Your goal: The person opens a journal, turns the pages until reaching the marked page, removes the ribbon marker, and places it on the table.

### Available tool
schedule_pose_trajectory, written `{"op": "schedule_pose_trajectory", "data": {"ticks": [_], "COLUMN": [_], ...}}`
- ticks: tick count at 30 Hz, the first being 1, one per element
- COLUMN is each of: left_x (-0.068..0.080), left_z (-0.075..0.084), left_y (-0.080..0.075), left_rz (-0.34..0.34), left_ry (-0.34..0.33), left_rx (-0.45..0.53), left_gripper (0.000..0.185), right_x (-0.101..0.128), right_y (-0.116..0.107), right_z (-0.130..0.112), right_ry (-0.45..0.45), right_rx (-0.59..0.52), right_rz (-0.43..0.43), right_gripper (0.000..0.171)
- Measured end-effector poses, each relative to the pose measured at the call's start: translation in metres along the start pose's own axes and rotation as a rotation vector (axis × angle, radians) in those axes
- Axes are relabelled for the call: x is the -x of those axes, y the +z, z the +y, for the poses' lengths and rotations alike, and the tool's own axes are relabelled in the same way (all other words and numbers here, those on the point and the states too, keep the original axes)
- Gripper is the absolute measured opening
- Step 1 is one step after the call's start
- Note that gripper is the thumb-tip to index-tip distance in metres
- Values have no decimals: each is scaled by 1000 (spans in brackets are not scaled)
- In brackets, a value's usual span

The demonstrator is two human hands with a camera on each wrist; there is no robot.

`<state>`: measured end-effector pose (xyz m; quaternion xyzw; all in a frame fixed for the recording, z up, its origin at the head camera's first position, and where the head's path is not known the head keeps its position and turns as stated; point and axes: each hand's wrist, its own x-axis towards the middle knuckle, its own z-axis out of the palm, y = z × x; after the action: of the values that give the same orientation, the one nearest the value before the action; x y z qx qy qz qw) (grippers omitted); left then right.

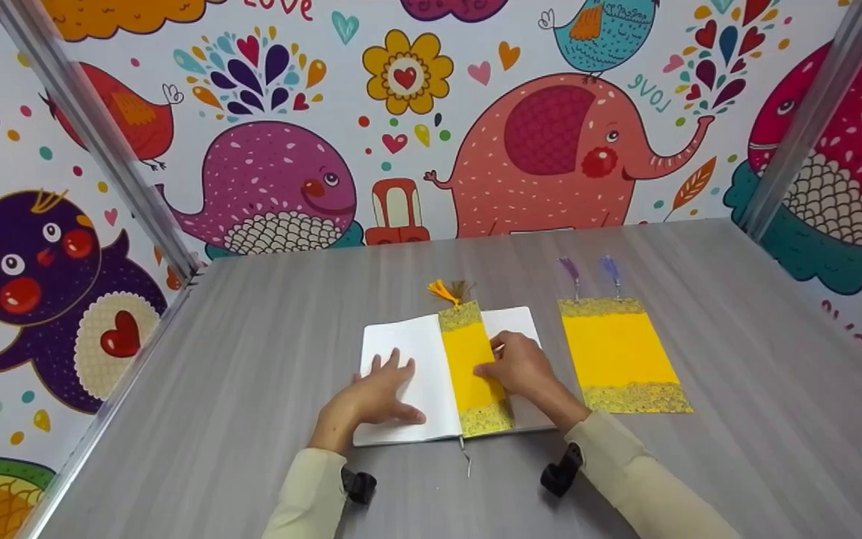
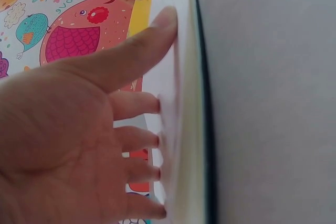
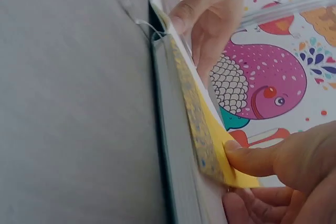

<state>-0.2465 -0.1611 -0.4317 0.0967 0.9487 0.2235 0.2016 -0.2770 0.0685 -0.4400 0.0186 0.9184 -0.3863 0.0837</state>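
Note:
An open notebook (image 1: 395,338) with blank white pages lies on the table. Over its right page, along the middle fold, is a yellow bookmark (image 1: 468,355) with patterned gold ends and an orange-and-brown tassel (image 1: 449,292) at the top. My right hand (image 1: 524,365) pinches the bookmark's right edge, thumb on top and fingers beneath. In the right wrist view that edge of the bookmark (image 3: 215,141) is lifted off the page. My left hand (image 1: 371,398) rests on the left page with fingers spread. A thin ribbon (image 1: 466,457) hangs from the notebook's lower edge.
Right of the notebook lies a wide yellow panel (image 1: 618,352) with patterned gold ends, topped by a purple tassel (image 1: 570,269) and a blue tassel (image 1: 611,268). Printed walls (image 1: 401,150) enclose the grey table (image 1: 274,329) at the back and sides. Both wrists wear black straps.

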Motion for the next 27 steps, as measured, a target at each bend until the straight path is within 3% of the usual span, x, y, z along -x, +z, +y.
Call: {"op": "schedule_pose_trajectory", "data": {"ticks": [5, 13, 19, 27], "left_x": [1, 2, 2, 3], "left_z": [0, -1, -1, -1], "left_y": [-1, -1, -2, -1], "left_rz": [3, 1, -1, 6], "left_ry": [12, 27, 35, 43], "left_rx": [3, 2, 9, 12], "left_gripper": [92, 92, 92, 93], "right_x": [-4, -6, -5, -3], "right_y": [-7, -17, -29, -52], "right_z": [7, 17, 22, 28], "right_ry": [38, 103, 159, 143], "right_rx": [-185, -372, -453, -483], "right_rz": [-71, -115, -109, -85], "right_gripper": [45, 44, 46, 53]}}
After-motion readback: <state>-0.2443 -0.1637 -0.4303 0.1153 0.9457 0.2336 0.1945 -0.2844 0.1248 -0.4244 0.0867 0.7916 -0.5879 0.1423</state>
